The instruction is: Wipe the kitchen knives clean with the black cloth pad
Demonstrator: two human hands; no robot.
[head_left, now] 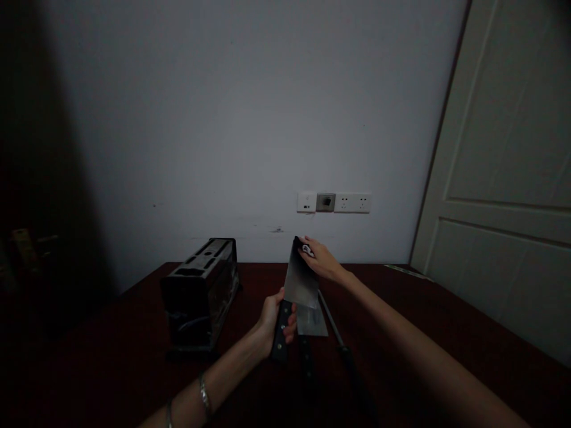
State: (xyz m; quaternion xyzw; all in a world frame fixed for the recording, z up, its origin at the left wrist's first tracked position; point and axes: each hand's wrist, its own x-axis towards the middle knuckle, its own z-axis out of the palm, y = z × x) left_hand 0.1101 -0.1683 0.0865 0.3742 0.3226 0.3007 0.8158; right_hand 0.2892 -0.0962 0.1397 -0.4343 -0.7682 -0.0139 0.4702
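Observation:
My left hand (273, 321) is wrapped around the black riveted handle of a cleaver (300, 279), whose broad blade points up and away from me. At the blade's far end, my right hand (319, 257) is closed on what looks like a dark and white cloth (307, 249), pressed against the metal. Under the held blade lies a second cleaver (319, 327) on the table, its handle towards me and its blade partly covered. Just right of it rests a sharpening steel (330, 315) with a dark handle.
A dark knife block (200, 297) with slots in its top stands left on the dark red table (254, 276). Behind are a pale wall and a row of sockets (352, 203). A panelled door (504, 208) is on the right. The light is dim.

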